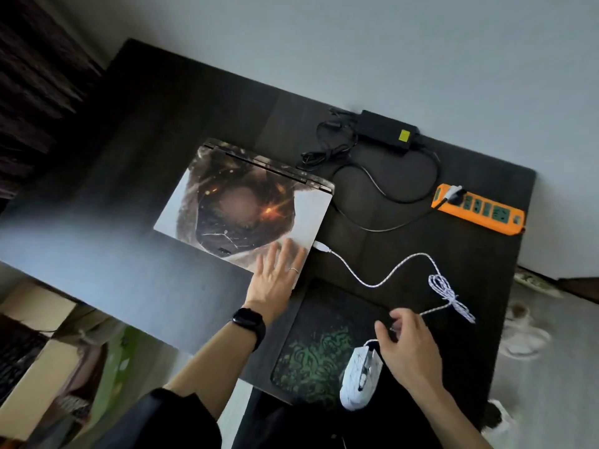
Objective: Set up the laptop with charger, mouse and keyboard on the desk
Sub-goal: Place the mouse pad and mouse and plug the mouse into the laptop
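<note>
Laptop (246,209), closed and slim, lid covered in a dark printed picture, flat near the middle of the dark rectangular desk (194,124). Steadied at its 5 o'clock corner by the left hand (275,277), fingers straight and flat on the lid, probably to stop it sliding against the plug's push. White USB plug (321,246) at the 3 o'clock edge, seemingly seated. Right hand (405,345) at 5 o'clock, fingertips apparently pinching the white braided mouse cable (453,303), likely to feed slack toward the white angular mouse (359,380) on the green-patterned mouse mat (311,351). Black charger brick (384,131) at 1 o'clock, wired into the orange power strip (479,209); link to the laptop unclear.
</note>
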Demonstrator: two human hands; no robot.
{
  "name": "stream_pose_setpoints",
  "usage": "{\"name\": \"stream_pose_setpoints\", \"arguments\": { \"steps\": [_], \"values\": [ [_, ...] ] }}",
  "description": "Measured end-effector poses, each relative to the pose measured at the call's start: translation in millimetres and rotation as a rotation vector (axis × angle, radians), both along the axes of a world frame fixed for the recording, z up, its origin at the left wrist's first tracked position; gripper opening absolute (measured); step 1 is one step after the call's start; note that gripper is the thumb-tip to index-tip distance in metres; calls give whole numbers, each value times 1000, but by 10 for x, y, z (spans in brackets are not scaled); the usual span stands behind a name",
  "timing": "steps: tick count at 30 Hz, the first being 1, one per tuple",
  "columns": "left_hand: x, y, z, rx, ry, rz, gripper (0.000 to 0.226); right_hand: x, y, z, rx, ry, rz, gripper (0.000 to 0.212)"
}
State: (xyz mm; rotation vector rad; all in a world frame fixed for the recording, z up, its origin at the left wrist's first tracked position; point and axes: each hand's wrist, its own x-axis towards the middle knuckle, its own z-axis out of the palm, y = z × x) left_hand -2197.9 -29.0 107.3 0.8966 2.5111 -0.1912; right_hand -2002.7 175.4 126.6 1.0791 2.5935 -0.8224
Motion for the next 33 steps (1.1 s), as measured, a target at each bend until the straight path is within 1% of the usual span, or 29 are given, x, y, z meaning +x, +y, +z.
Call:
{"name": "stream_pose_setpoints", "arguments": {
  "steps": [2, 4, 7, 8, 12, 15, 18, 20, 22, 24, 26, 29, 32, 33],
  "values": [
    [343, 26, -26, 94, -28, 65, 85, 284, -36, 22, -67, -161, -25, 42],
    [671, 5, -76, 135, -65, 72, 80, 446, -119, 46, -142, -250, -52, 53],
    [1096, -75, -40, 74, -173, 54, 75, 563, -316, 69, -238, -324, -104, 76],
    [1193, -122, -29, 47, -208, 63, 74, 570, -400, 61, -263, -327, -118, 79],
    [1376, -321, 11, -19, -306, 89, 70, 500, -684, 4, -241, -237, -141, 65],
    [1331, -424, 87, -30, -357, 66, 70, 448, -771, -22, -193, -179, -192, 60],
    [1218, -568, 129, -58, -357, -7, 67, 464, -836, -13, -174, -191, -204, 60],
    [1159, -654, 135, -60, -381, 15, 65, 494, -871, -10, -109, -221, -197, 66],
    [1121, -787, 180, -1, -380, 99, 61, 489, -981, 47, 26, -231, -154, 72],
    [1082, -1017, 282, 100, -372, 180, 60, 395, -1218, 146, 119, -185, -94, 67],
    [1057, -1285, 371, 211, -372, 251, 59, 255, -1486, 247, 116, -111, -14, 57],
    [1046, -2012, 436, 357, -362, 378, 58, -45, -2194, 410, 76, 14, 141, 44],
    [1061, -2877, 424, 407, -332, 511, 58, -346, -3085, 561, -11, 129, 289, 39],
    [1100, -3263, 433, 413, -313, 587, 58, -440, -3475, 594, -38, 164, 365, 39]
  ]
}}
